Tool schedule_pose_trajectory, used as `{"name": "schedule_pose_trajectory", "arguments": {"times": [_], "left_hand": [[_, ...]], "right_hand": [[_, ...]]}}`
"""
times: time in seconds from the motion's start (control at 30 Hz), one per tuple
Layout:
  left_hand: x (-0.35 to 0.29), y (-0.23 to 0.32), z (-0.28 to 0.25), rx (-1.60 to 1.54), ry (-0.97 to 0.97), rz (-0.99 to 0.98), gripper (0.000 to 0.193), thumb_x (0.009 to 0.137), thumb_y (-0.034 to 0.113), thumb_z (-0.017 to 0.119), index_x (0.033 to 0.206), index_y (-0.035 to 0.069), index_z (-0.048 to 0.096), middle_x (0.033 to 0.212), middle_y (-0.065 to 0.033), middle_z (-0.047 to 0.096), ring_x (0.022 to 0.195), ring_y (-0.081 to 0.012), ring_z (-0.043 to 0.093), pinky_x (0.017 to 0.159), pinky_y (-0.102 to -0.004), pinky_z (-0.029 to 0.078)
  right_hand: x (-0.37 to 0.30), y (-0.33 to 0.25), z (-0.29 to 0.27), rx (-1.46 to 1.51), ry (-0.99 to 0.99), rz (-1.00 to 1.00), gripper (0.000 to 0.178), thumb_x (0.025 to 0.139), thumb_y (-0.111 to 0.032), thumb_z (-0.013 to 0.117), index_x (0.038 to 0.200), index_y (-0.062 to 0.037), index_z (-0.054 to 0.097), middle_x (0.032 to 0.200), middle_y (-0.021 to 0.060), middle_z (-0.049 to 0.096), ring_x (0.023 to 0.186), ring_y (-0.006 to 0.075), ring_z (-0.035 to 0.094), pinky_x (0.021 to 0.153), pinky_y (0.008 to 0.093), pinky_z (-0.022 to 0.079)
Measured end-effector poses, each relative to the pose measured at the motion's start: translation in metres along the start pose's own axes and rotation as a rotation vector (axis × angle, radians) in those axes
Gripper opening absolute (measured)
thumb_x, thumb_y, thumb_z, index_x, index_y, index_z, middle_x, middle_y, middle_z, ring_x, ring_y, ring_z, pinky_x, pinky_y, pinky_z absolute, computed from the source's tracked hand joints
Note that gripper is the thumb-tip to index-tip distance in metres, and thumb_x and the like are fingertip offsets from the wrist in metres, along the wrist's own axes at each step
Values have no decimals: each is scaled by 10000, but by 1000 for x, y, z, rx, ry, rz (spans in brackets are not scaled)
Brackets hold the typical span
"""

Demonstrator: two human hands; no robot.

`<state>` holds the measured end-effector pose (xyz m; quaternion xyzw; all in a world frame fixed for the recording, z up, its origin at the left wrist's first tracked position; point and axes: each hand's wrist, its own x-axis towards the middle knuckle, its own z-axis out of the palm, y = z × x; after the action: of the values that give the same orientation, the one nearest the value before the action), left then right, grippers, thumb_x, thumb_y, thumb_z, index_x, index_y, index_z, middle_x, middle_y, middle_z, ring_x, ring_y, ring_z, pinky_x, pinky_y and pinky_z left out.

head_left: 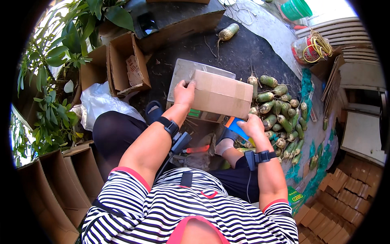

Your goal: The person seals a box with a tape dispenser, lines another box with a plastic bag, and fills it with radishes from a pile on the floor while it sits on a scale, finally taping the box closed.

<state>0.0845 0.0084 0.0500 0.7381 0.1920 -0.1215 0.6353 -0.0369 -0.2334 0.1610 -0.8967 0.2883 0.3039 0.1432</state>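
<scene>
- Cardboard box: likely light, stiff, crushable; best held by its edges.
- Left hand grips its left end; right hand holds a blue-and-orange object.

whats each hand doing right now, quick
Left hand: holding the brown cardboard by its left end.
Right hand: holding a blue-and-orange object.

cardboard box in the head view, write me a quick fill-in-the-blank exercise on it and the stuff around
The left hand touches the brown rectangular cardboard box at its ____ end.
The hand holding the blue-and-orange flat object is the ____ one.
The oblong green-and-white radishes lie to the ____ of the box.
The uppermost round plastic bucket is coloured ____.
Missing words: left; right; right; green.
</scene>
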Motion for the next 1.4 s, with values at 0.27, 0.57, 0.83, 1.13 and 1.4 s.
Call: {"name": "schedule_pose_trajectory", "arguments": {"times": [0.27,0.57,0.83,1.13,1.4], "left_hand": [[-26,-28,-23,180,270,206,235,938,225,593,942,-6,634,886,-90,664,813,-178,593,734,-311,475],[-132,71,-37,-534,-842,-496,567,986,558,442,1079,33,634,982,-75,641,875,-172,579,755,-317,459],[-133,65,-44,-519,-869,-516,397,1019,426,463,1043,74,644,966,-31,667,840,-135,620,765,-308,478],[-118,64,-39,-395,-577,-340,146,978,186,580,1008,47,612,840,-29,651,644,-112,578,590,-257,464],[6,54,-105,-217,-132,-260,112,931,164,593,938,58,629,699,18,555,569,-74,471,492,-232,374]], "right_hand": [[-38,0,-41,-111,-84,-107,429,737,-373,717,966,-9,710,949,206,706,928,358,680,836,421,522],[-100,2,-70,740,-171,-516,346,793,-79,711,1121,23,667,1016,72,688,930,108,622,845,260,499],[-102,1,-52,727,-148,-514,348,800,-96,726,1121,21,666,1008,66,692,895,101,624,830,259,506],[-76,-33,-55,517,-19,-585,306,790,-146,748,1028,35,683,913,74,707,844,96,628,786,261,515],[-26,-37,-94,247,179,-596,361,747,-262,772,976,10,714,860,140,714,795,182,688,749,313,537]]}}
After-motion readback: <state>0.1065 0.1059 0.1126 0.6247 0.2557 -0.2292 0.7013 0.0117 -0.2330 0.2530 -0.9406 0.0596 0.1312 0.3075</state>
